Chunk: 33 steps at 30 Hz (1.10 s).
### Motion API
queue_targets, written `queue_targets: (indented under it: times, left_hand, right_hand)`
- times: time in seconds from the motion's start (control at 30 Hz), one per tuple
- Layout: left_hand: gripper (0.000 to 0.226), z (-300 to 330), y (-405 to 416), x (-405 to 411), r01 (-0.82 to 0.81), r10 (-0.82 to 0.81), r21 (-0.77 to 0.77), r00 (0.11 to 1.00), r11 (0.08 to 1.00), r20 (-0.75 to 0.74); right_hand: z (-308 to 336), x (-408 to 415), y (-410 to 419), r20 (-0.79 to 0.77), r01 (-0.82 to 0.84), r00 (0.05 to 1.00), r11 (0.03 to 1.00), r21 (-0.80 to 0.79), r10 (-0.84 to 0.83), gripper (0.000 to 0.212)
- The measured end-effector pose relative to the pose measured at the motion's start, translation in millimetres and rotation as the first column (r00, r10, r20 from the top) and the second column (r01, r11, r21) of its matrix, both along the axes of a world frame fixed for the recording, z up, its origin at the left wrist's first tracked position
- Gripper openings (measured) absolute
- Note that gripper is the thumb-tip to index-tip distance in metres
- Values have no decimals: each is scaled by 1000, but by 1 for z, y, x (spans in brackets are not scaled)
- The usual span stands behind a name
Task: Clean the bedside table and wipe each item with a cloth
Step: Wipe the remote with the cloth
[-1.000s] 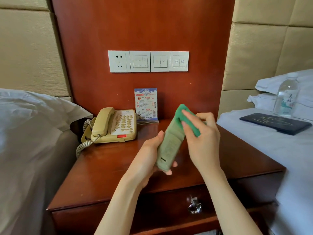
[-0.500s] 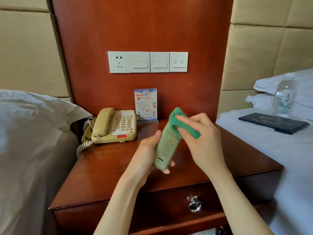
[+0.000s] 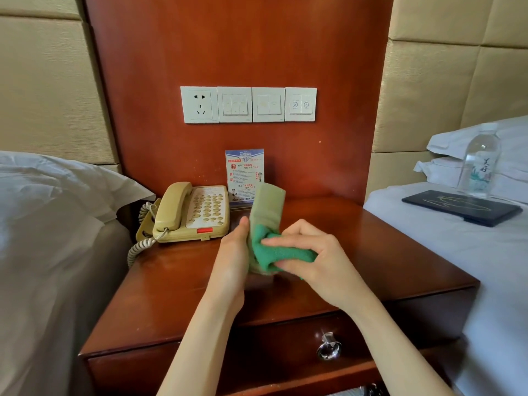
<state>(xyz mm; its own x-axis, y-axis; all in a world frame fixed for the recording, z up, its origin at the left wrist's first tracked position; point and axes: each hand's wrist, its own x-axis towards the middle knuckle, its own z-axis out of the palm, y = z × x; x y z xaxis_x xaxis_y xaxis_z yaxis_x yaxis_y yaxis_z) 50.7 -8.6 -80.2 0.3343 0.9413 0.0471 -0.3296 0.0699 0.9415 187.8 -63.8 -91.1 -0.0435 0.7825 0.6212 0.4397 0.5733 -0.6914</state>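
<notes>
Head view, looking down on a wooden desk between two beds. The left hand holds a pale green remote upright above the desk top; only the thumb and the back of the hand show, and the fingers are hidden behind the remote. The right hand has its grip clenched round a green cloth, pressing it against the remote's lower part, so that part and the remote's bottom end are covered. The remote's upper end hides the lower right corner of a printed card standing at the back. A beige telephone sits on the desk to the left, its coiled cord hanging over the edge. A drawer knob shows below; the drawer front is cut off by the frame. On the right bed lie a dark tray and a clear water bottle, hard to make out against the pillows.
</notes>
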Motion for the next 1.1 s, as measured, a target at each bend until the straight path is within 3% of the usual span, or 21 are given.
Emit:
queue_targets:
  times: [0.1,0.2,0.23,0.3,0.37,0.47,0.53,0.6,0.73,0.83,0.9,1.0,1.1]
  left_hand:
    - [45,-1,-3,5,90,-82,66,989,994,-121]
    - [44,-5,-10,11,259,-223,132,945,957,-240]
    - [44,-6,-11,12,294,-250,150,934,944,-257]
    - [47,-7,-13,15,304,-250,172,927,937,-280]
    - [46,-8,-12,16,259,-208,184,943,948,-260]
    - [43,-7,-7,13,111,-75,192,980,975,-187]
    - [43,-7,-3,10,40,0,221,984,974,-178]
    - [46,-5,-3,8,6,43,251,981,968,-190]
    - [41,-3,-7,9,119,-87,267,988,956,-128]
    - [46,-5,-9,12,214,-175,280,972,936,-158]
    - [47,-6,-11,14,255,-195,324,959,911,-207]
    - [46,-7,-12,16,247,-179,358,961,901,-212]
    - [40,-8,-7,17,63,-7,387,990,920,-144]
  right_hand:
    - [-2,0,8,-182,290,948,944,158,-261,38]
    - [0,9,13,-585,384,756,923,34,-293,36]
    - [0,13,12,-644,372,707,928,-14,-293,34]
    - [-1,18,10,-587,370,740,928,-54,-329,33]
    - [-2,19,6,-420,317,857,948,-31,-301,36]
    - [6,17,-3,-128,62,989,997,-44,-67,36]
    - [13,13,-9,21,-70,997,992,-101,72,37]
    - [16,10,-12,105,-60,992,992,-113,72,39]
    - [19,3,-11,-27,144,989,988,57,-142,36]
    - [18,6,-5,-184,420,903,890,180,-389,35]
    - [17,9,-4,-304,520,837,833,186,-455,35]
    - [12,10,-4,-320,526,831,830,185,-456,34]
    - [8,8,-3,-184,335,933,933,133,-308,35]
